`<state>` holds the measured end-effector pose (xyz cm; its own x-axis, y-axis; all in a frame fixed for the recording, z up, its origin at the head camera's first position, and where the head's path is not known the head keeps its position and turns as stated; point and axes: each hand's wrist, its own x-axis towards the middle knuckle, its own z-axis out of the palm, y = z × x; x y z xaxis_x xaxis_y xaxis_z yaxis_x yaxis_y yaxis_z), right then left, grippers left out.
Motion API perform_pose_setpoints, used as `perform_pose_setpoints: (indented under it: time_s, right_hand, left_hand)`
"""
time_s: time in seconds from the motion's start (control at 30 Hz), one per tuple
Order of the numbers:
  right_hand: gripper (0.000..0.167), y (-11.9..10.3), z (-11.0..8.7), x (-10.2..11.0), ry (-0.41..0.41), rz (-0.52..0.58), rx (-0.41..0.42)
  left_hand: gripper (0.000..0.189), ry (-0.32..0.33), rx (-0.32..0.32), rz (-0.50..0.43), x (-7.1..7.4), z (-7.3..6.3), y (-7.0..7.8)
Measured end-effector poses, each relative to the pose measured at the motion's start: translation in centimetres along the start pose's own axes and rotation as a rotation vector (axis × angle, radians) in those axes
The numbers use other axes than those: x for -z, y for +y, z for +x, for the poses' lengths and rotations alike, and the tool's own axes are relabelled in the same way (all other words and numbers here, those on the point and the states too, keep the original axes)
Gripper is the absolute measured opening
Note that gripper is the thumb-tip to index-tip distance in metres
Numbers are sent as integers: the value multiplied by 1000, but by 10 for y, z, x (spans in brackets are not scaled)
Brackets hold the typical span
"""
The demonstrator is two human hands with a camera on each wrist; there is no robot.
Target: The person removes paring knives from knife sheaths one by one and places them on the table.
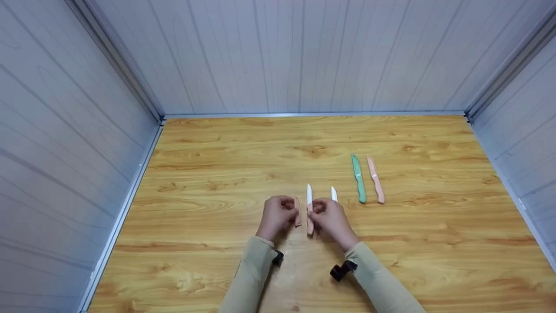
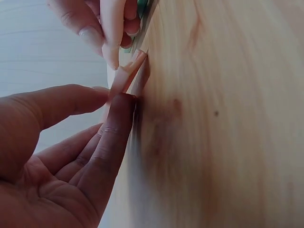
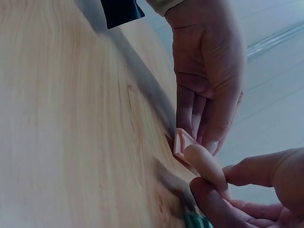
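Note:
My left hand (image 1: 277,215) pinches a pink knife sheath (image 1: 297,215) between thumb and fingertips, its open end toward me. Just to the right, my right hand (image 1: 333,219) pinches the pink handle of a small knife (image 1: 310,225), whose bare white blade points away from me. Sheath and knife stand side by side with a narrow gap in the head view. In the right wrist view the hollow mouth of the sheath (image 3: 179,145) shows behind the knife's rounded handle (image 3: 207,166). Past my right hand lies a second white blade (image 1: 334,194), the rest of that knife hidden by the hand.
A green knife (image 1: 360,187) and a pink knife (image 1: 378,188), both with covered blades, lie parallel on the wooden table (image 1: 208,174) to the right of my hands. Pale panel walls (image 1: 299,56) enclose the table at the back and both sides.

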<state>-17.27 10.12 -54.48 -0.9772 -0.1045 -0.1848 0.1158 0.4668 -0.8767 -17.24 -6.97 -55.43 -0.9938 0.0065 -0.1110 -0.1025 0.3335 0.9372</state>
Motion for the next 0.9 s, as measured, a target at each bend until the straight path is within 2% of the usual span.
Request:
perform_pose_setpoints:
  time_s: [0.23, 0.47, 0.7, 0.9]
  right_hand:
    - [24, -2, 1, -1, -4, -21, 22]
    - [23, -4, 2, -3, -21, -20, 20]
    - [19, -6, 3, -5, -39, -64, 33]
    - [15, -5, 5, -6, -28, -135, 99]
  left_hand:
    - [21, 21, 14, 13, -1, 1, 2]
    - [26, 17, 43, -8, -1, 2, 4]
    - [28, 42, 65, -26, 2, 2, 1]
    - [25, 52, 40, 41, 2, 2, 0]
